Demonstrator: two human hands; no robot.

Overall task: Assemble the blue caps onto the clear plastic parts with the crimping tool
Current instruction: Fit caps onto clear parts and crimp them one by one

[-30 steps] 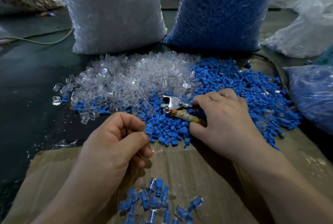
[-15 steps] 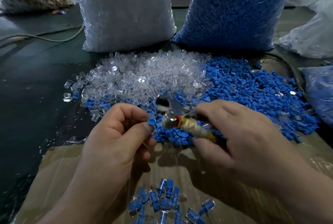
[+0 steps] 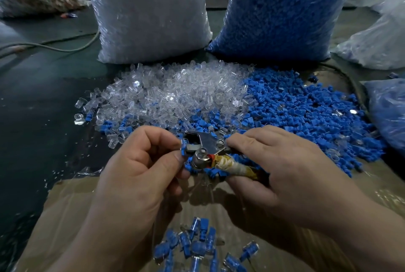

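My right hand (image 3: 282,168) grips the crimping tool (image 3: 206,149) by its tape-wrapped handles, the metal jaws pointing left. My left hand (image 3: 140,166) pinches a small blue cap (image 3: 183,148) between thumb and forefinger and holds it right at the jaws. Whether a clear part sits under the cap is hidden by my fingers. Behind the hands lie a heap of clear plastic parts (image 3: 175,96) and a heap of loose blue caps (image 3: 306,111). Several assembled pieces (image 3: 197,247) lie on the cardboard near me.
A big bag of clear parts (image 3: 149,13) and a big bag of blue caps (image 3: 282,11) stand behind the heaps. Brown cardboard (image 3: 72,208) covers the near surface. More plastic bags (image 3: 383,41) sit at the right, and a cable (image 3: 54,47) crosses the dark floor at left.
My right hand lifted the crimping tool off the blue heap and brought it left. My left hand raised the blue cap to meet the jaws.
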